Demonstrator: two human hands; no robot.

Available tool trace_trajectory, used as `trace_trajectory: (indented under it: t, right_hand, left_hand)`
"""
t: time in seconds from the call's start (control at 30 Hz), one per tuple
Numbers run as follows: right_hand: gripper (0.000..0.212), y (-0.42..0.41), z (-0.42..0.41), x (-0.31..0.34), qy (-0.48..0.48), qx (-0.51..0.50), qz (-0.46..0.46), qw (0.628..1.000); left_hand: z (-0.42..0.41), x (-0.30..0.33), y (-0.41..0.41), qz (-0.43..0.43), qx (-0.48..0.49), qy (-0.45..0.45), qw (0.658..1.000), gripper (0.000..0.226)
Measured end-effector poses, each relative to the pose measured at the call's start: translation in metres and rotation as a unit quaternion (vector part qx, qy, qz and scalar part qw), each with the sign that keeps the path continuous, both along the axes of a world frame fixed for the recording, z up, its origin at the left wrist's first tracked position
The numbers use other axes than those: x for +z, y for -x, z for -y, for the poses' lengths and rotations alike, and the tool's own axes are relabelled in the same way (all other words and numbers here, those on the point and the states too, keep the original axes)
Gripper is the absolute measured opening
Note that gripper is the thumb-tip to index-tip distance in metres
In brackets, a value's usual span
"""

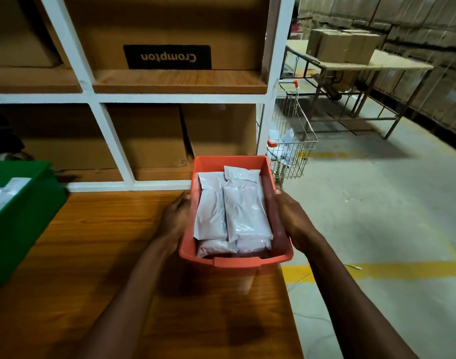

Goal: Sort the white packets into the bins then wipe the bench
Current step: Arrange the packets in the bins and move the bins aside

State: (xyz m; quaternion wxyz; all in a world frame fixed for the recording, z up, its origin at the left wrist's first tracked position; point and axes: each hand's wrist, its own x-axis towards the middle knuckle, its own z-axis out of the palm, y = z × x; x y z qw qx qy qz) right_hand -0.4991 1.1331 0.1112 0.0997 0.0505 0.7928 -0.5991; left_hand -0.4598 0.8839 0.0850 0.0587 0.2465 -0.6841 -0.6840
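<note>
Beyond both hands, white-framed shelving (97, 120) packed with brown cardboard boxes (149, 136); on the upper box straight ahead, a black label (167, 57) with gold lettering reading "Crompton", upside down from this angle. Beneath the forearms, a wooden desk (92, 255) with orange-brown grain, its right edge running just under the right arm. Off to the right of the right hand, grey concrete floor (390, 216) marked with yellow lines (403, 270). Far beyond the right hand, a metal-framed table (377, 66) bearing more cartons. Well to the left of the left hand, a green bin (22, 218) on the desk, with a white packet showing inside at its near-left corner. Between the two hands, an orange bin (237, 260) at the desk's right edge, gripped on both long sides: left hand (176, 216) curled round the left rim, right hand (290, 218) curled round the right rim. Past the right hand, beside the shelving, a wire shopping basket (289, 141) with orange handle tips, standing on the floor. Inside the orange bin, white packets (237, 211) stacked flat, two on top lying side by side lengthwise, more beneath; no print readable on them.
</note>
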Motion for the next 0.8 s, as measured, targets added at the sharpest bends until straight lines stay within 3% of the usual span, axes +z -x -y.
trace_trajectory:
  t: [0.13,0.33,0.57,0.8]
  right_hand:
    - [0.048,-0.012,0.019,0.03,-0.058,0.008,-0.117,0.991]
    - [0.064,-0.039,0.078,0.052,-0.111,0.023,-0.188,0.976]
    - [0.062,-0.095,0.197,0.048,-0.131,0.089,-0.233,0.959]
    - [0.069,-0.155,0.338,0.026,-0.153,0.127,-0.241,0.95]
  left_hand:
    - [0.01,0.019,-0.015,-0.023,0.013,0.091,0.995,0.051]
    - [0.047,0.039,-0.052,-0.118,0.005,0.164,0.979,0.058]
    - [0.142,0.049,-0.123,-0.114,0.003,0.365,0.924,0.054]
    - [0.263,0.05,-0.19,-0.077,-0.02,0.47,0.879,0.06]
